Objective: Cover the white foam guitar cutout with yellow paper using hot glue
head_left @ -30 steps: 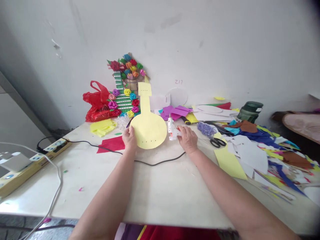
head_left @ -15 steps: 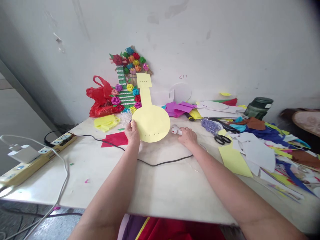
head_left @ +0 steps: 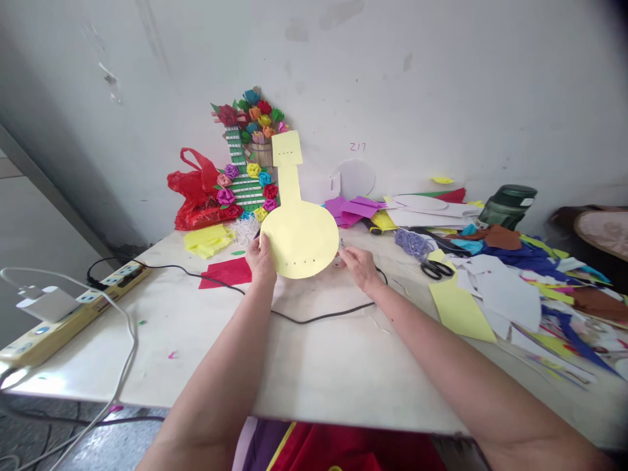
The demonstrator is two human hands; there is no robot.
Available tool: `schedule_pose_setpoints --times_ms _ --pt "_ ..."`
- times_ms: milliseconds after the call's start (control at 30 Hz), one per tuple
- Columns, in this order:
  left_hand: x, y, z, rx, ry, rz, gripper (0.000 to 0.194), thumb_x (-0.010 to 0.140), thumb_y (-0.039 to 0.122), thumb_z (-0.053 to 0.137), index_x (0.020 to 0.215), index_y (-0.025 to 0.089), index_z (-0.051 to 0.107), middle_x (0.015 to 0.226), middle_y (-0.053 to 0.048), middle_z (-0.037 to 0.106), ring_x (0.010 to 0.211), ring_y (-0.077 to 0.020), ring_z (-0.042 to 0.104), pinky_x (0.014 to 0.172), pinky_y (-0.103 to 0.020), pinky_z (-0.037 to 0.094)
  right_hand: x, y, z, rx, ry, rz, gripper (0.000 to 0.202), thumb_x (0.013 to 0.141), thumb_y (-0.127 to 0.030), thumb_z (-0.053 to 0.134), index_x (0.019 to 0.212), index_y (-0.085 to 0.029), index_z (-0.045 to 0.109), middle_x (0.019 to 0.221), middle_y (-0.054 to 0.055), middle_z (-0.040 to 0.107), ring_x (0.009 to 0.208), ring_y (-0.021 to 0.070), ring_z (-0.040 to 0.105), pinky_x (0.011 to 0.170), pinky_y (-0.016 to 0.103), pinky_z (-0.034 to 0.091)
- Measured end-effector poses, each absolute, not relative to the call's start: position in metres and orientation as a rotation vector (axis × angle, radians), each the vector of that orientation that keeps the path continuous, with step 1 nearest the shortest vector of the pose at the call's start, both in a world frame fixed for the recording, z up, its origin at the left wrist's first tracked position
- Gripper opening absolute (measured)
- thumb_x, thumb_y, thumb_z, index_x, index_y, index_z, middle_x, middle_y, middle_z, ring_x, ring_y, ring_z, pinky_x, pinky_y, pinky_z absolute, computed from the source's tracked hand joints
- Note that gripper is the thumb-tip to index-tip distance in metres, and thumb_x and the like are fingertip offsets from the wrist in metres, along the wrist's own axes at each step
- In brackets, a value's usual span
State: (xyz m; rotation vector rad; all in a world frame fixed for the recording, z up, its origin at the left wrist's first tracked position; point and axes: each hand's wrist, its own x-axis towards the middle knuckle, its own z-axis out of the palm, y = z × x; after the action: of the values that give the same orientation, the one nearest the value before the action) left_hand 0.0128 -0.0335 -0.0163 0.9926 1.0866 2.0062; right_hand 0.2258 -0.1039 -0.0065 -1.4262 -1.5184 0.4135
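Observation:
A pale yellow paper guitar cutout (head_left: 301, 239) stands tilted up in front of me, with rows of small dots on its head and lower body. My left hand (head_left: 261, 260) grips its lower left edge, thumb on the front, other fingers behind. At the right edge, my right hand (head_left: 360, 267) has its fingertips pinched together, seemingly on the paper's rim. A white glue gun (head_left: 338, 262) shows only in part between the cutout and those fingers. Its black cord (head_left: 314, 320) runs across the table and loops by my right wrist.
Left are a power strip (head_left: 73, 307), red paper (head_left: 226, 272) and yellow crepe paper (head_left: 209, 241). Behind stands a guitar decorated with paper flowers (head_left: 248, 190). Scissors (head_left: 436, 269), purple string (head_left: 413, 243), paper scraps (head_left: 510, 294) and a dark green bottle (head_left: 507, 206) lie or stand right.
My right hand has released the white glue gun and shifted left to the cutout's edge. The cutout has risen slightly and moved a little right in my left hand.

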Motion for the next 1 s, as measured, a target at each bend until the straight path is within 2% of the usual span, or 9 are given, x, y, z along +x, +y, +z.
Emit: schedule_pose_setpoints --times_ms 133,233,467,700,900,1000 --pt "0.011 -0.034 -0.017 0.953 1.084 2.021 0.037 0.070 0.049 0.057 0.076 0.012 0.059 0.064 0.000 0.055 0.055 -0.0092 0.048 0.053 -0.021 0.039 0.210 -0.107 -0.009 -1.249 -1.386 1.124 0.025 0.070 -0.040 0.054 0.062 -0.017 0.057 0.052 0.000 0.055 0.041 0.0076 0.033 0.043 0.024 0.023" --pt "0.011 -0.032 -0.019 0.916 1.096 2.045 0.036 0.068 0.048 0.058 0.073 0.012 0.057 0.063 0.000 0.053 0.054 -0.0091 0.047 0.052 -0.022 0.038 0.201 -0.111 -0.011 -1.177 -1.314 1.355 0.021 0.066 -0.036 0.061 0.068 -0.016 0.059 0.061 0.002 0.060 0.039 0.0050 0.033 0.040 0.022 0.017" --pt "0.012 -0.029 -0.021 0.924 1.110 2.054 0.037 0.069 0.049 0.057 0.074 0.012 0.058 0.065 0.000 0.053 0.056 -0.0093 0.047 0.053 -0.022 0.038 0.191 -0.117 -0.013 -1.095 -1.302 1.456 0.017 0.060 -0.030 0.066 0.064 -0.014 0.064 0.070 0.004 0.065 0.043 0.0037 0.038 0.040 0.020 0.020" --pt "0.013 -0.027 -0.024 0.938 1.163 2.057 0.038 0.070 0.049 0.056 0.078 0.012 0.059 0.069 -0.001 0.055 0.059 -0.0099 0.048 0.055 -0.022 0.039 0.193 -0.118 -0.013 -1.095 -1.232 1.498 0.016 0.062 -0.029 0.067 0.065 -0.014 0.064 0.070 0.005 0.067 0.042 0.0035 0.039 0.036 0.019 0.019" --pt "0.014 -0.031 -0.020 0.950 1.171 2.018 0.038 0.070 0.049 0.056 0.078 0.012 0.060 0.064 0.000 0.054 0.057 -0.0102 0.048 0.054 -0.022 0.038 0.196 -0.113 -0.016 -1.006 -1.160 1.518 0.026 0.067 -0.039 0.064 0.072 -0.014 0.058 0.063 0.005 0.066 0.037 0.0048 0.040 0.034 0.020 0.019" --pt "0.016 -0.032 -0.018 0.963 1.159 2.002 0.037 0.070 0.049 0.056 0.075 0.012 0.060 0.062 0.001 0.052 0.055 -0.0098 0.047 0.052 -0.022 0.036 0.197 -0.112 -0.017 -0.998 -1.164 1.490 0.028 0.064 -0.041 0.067 0.066 -0.015 0.056 0.057 0.003 0.064 0.034 0.0037 0.036 0.034 0.020 0.018"
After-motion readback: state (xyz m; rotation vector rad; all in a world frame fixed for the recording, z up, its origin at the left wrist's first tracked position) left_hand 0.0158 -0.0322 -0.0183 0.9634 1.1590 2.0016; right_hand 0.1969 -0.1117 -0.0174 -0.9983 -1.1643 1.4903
